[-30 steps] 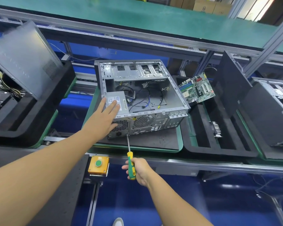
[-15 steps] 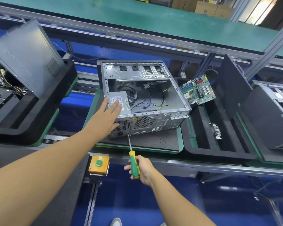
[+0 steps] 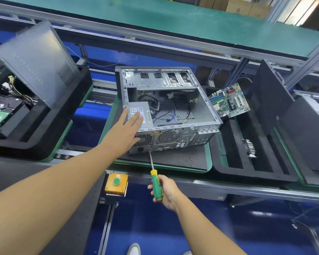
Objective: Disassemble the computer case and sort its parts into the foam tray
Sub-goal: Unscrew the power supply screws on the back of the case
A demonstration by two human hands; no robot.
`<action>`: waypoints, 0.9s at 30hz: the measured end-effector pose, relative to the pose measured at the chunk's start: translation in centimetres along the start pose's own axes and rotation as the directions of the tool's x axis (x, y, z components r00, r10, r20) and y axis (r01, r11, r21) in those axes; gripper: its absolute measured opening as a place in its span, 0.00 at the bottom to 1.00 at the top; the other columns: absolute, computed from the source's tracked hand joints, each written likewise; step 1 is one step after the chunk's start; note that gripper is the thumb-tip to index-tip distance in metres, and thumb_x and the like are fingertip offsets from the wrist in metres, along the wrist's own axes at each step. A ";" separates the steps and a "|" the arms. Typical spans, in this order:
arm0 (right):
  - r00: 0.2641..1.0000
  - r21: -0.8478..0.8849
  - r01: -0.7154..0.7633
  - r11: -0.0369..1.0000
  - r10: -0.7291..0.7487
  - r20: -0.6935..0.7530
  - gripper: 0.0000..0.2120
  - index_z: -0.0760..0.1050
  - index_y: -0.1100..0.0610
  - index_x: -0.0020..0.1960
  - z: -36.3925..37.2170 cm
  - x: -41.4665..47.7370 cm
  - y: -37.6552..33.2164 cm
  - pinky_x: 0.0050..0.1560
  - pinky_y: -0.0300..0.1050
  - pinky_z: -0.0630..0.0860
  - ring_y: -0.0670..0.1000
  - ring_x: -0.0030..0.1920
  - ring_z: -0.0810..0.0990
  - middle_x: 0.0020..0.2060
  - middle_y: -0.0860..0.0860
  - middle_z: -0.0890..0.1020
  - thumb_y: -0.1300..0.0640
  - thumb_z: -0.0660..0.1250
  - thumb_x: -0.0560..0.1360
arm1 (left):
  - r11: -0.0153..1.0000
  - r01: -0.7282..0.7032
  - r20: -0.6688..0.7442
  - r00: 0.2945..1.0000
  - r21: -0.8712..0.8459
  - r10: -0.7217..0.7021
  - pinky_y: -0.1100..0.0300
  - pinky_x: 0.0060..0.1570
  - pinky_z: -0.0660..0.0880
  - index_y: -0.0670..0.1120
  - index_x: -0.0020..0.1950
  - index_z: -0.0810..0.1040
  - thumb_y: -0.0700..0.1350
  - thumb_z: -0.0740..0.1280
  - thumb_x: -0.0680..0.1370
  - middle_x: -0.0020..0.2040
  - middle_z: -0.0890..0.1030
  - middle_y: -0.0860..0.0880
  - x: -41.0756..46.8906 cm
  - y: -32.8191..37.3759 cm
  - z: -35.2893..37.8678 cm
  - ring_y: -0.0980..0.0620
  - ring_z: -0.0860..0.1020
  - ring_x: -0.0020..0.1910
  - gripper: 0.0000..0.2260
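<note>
One screwdriver (image 3: 156,183) at case (image 3: 170,137) rear edge

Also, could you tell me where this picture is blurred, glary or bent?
Head view: sharp on the open silver computer case and the green-handled screwdriver in the right hand; soft on the leaning grey metal side panel; blown out at the bright opening top right; the aluminium post at right leans, likely lens distortion.

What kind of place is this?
Probably a factory line for taking computers apart: an opened computer case, a foam tray with a circuit board, and a green push button at the station.
</note>
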State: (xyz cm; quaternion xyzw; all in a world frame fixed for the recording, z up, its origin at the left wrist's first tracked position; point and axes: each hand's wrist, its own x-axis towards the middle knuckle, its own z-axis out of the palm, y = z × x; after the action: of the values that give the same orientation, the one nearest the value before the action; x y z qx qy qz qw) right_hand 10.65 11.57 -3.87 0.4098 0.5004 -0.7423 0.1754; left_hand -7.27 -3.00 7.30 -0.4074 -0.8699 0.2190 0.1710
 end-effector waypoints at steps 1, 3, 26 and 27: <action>1.000 -0.020 0.001 1.000 -0.001 0.006 0.16 0.75 0.61 0.61 0.0 0.0 0.1 0.31 0.44 0.75 0.51 0.34 0.77 0.40 0.56 0.84 0.52 0.55 0.84 | 1.000 0.003 -0.006 1.000 0.002 -0.003 0.42 0.77 0.46 0.41 0.80 0.56 0.62 0.57 0.82 0.79 0.61 0.42 0.0 0.0 -0.1 0.39 0.59 0.78 0.34; 0.999 -0.091 0.045 0.995 -0.046 -0.008 0.14 0.76 0.60 0.59 -0.1 0.0 0.6 0.34 0.45 0.77 0.51 0.38 0.77 0.42 0.55 0.85 0.55 0.55 0.84 | 1.000 0.005 0.002 1.000 0.002 -0.005 0.42 0.77 0.46 0.41 0.80 0.55 0.62 0.56 0.82 0.79 0.60 0.42 -0.1 0.1 -0.1 0.39 0.59 0.78 0.35; 0.999 -0.102 0.001 0.995 -0.005 -0.037 0.15 0.71 0.54 0.59 -0.2 -0.4 -0.2 0.29 0.41 0.73 0.49 0.33 0.77 0.45 0.54 0.79 0.46 0.67 0.79 | 1.000 -0.026 0.002 1.000 0.000 0.026 0.38 0.76 0.47 0.39 0.80 0.53 0.59 0.57 0.83 0.80 0.58 0.41 0.1 0.5 0.7 0.40 0.53 0.79 0.34; 1.000 -0.070 -0.015 0.997 0.013 -0.027 0.14 0.73 0.56 0.59 0.1 -0.4 -0.4 0.29 0.42 0.73 0.50 0.34 0.76 0.44 0.54 0.81 0.46 0.64 0.81 | 1.000 -0.020 -0.002 1.000 0.000 0.020 0.38 0.77 0.47 0.39 0.80 0.54 0.59 0.57 0.82 0.80 0.59 0.41 0.1 0.6 0.6 0.40 0.54 0.79 0.34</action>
State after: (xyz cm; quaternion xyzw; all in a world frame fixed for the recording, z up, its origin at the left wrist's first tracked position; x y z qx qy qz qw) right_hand 10.60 11.63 -3.37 0.4166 0.5257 -0.7174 0.1881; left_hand -7.30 -2.74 6.49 -0.4162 -0.8658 0.2202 0.1695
